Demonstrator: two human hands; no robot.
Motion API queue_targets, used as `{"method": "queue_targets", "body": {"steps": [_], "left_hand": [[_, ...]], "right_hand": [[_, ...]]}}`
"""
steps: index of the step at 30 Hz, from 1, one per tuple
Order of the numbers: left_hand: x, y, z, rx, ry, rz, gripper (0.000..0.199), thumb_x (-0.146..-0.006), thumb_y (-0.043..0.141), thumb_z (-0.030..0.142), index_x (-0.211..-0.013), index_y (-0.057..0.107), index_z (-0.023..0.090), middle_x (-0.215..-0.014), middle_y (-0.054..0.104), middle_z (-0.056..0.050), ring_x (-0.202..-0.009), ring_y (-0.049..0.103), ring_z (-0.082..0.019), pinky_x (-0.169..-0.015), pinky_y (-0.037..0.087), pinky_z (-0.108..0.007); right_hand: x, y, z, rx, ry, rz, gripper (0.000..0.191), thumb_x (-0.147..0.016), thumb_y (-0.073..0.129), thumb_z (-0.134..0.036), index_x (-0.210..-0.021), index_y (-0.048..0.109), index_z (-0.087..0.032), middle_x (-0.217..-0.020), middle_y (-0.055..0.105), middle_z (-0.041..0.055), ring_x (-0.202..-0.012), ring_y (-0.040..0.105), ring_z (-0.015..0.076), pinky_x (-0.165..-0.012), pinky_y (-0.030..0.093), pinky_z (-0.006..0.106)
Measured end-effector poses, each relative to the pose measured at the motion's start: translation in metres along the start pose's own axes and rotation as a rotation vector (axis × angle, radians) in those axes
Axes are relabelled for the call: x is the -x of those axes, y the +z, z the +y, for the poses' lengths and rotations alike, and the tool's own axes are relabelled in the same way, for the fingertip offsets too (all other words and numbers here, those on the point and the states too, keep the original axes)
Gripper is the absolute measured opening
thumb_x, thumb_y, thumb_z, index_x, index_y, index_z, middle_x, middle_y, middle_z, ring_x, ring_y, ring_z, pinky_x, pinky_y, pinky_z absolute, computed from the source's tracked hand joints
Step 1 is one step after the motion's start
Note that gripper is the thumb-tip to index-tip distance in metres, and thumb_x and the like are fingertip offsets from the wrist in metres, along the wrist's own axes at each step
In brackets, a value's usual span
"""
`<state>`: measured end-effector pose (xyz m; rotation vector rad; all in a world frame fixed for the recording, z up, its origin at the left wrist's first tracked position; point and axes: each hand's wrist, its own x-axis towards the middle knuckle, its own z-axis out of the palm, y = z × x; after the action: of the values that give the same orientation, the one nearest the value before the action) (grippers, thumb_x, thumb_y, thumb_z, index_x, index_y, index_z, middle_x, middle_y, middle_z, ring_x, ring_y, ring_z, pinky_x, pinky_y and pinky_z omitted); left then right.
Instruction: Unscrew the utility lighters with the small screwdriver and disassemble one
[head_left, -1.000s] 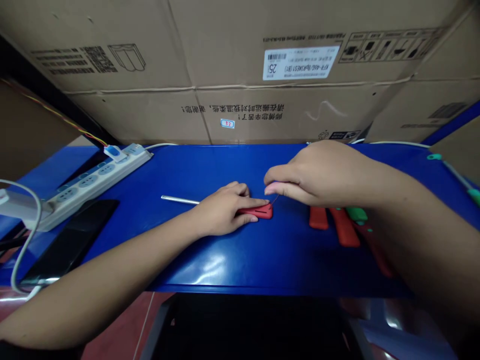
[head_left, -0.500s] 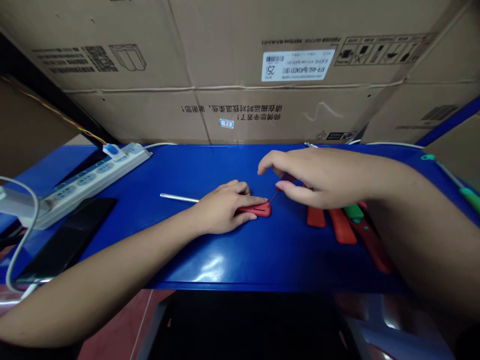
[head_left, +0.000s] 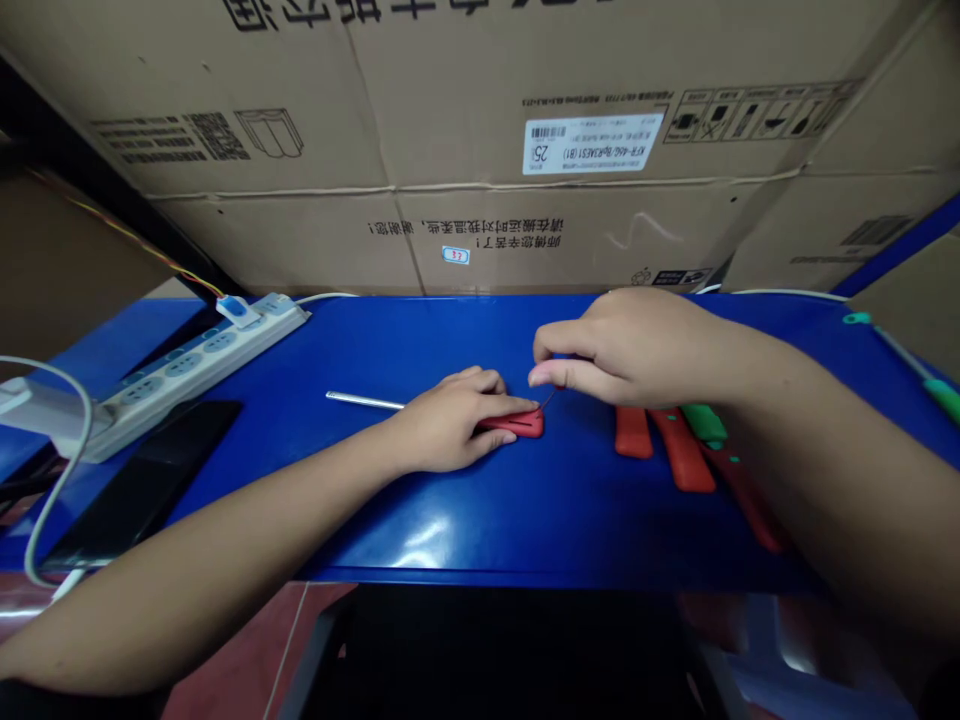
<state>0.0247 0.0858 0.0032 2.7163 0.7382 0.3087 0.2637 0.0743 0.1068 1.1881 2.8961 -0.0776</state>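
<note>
My left hand (head_left: 457,418) grips a red handle (head_left: 525,424) with a dark slot, pressed down on the blue table. A silver rod (head_left: 364,401) sticks out to the left from beneath that hand. To the right, my right hand (head_left: 600,355) is closed above the table, fingertips pinched on a small dark red tool mostly hidden by the fingers. The tool's thin shaft (head_left: 548,400) slants down to the right end of the red handle.
Several red handles (head_left: 682,455) and a green one (head_left: 705,425) lie under my right forearm. A power strip (head_left: 199,365) and a black phone (head_left: 146,480) are at the left. A cardboard box (head_left: 465,130) stands behind; a green-handled screwdriver (head_left: 900,350) lies far right.
The fingers of my right hand have drawn closer together around the small tool. My left hand stays on the red handle. The view has shifted slightly.
</note>
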Motion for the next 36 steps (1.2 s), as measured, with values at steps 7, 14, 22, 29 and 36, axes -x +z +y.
{"method": "queue_targets", "body": {"steps": [7, 14, 22, 29, 36], "left_hand": [[-0.0001, 0.0019, -0.001, 0.011, 0.008, 0.004, 0.043, -0.094, 0.057, 0.035, -0.135, 0.06, 0.024, -0.106, 0.061, -0.009, -0.097, 0.054, -0.023, -0.092, 0.044, -0.041], [0.001, 0.0027, -0.0021, 0.014, 0.012, 0.002, 0.044, -0.094, 0.057, 0.034, -0.136, 0.059, 0.024, -0.108, 0.061, -0.009, -0.099, 0.054, -0.024, -0.094, 0.043, -0.042], [0.0, 0.0005, 0.0002, 0.021, -0.001, 0.003, 0.043, -0.093, 0.057, 0.034, -0.135, 0.06, 0.024, -0.108, 0.062, -0.009, -0.098, 0.054, -0.024, -0.092, 0.044, -0.042], [0.0004, 0.0017, -0.0021, 0.022, 0.015, 0.014, 0.043, -0.093, 0.057, 0.034, -0.135, 0.06, 0.025, -0.11, 0.062, -0.01, -0.101, 0.055, -0.025, -0.093, 0.045, -0.043], [-0.0007, 0.0012, -0.0005, 0.005, 0.005, -0.004, 0.044, -0.094, 0.056, 0.034, -0.137, 0.059, 0.024, -0.108, 0.061, -0.009, -0.1, 0.054, -0.024, -0.094, 0.044, -0.042]], "right_hand": [[0.0015, 0.0011, -0.0003, -0.1, -0.08, -0.01, 0.033, -0.095, 0.047, -0.041, -0.118, 0.061, -0.022, -0.084, 0.069, 0.004, -0.066, 0.055, 0.0167, -0.06, 0.03, 0.028], [-0.0002, 0.0042, 0.0014, -0.109, -0.139, 0.039, 0.032, -0.095, 0.047, -0.034, -0.123, 0.059, -0.023, -0.103, 0.071, 0.0063, -0.08, 0.062, 0.0194, -0.066, 0.036, 0.029], [-0.0009, 0.0016, -0.0023, -0.031, -0.051, 0.015, 0.036, -0.097, 0.043, -0.039, -0.123, 0.062, -0.024, -0.075, 0.068, 0.0027, -0.061, 0.054, 0.0171, -0.058, 0.029, 0.028], [-0.0001, 0.0019, -0.0001, -0.036, -0.06, 0.015, 0.036, -0.098, 0.042, -0.045, -0.11, 0.069, -0.024, -0.069, 0.066, 0.0018, -0.059, 0.053, 0.0166, -0.058, 0.029, 0.029], [-0.0011, 0.0046, 0.0033, -0.07, -0.206, 0.051, 0.034, -0.095, 0.047, -0.035, -0.121, 0.063, -0.021, -0.106, 0.071, 0.0093, -0.087, 0.063, 0.0216, -0.067, 0.038, 0.03]]}}
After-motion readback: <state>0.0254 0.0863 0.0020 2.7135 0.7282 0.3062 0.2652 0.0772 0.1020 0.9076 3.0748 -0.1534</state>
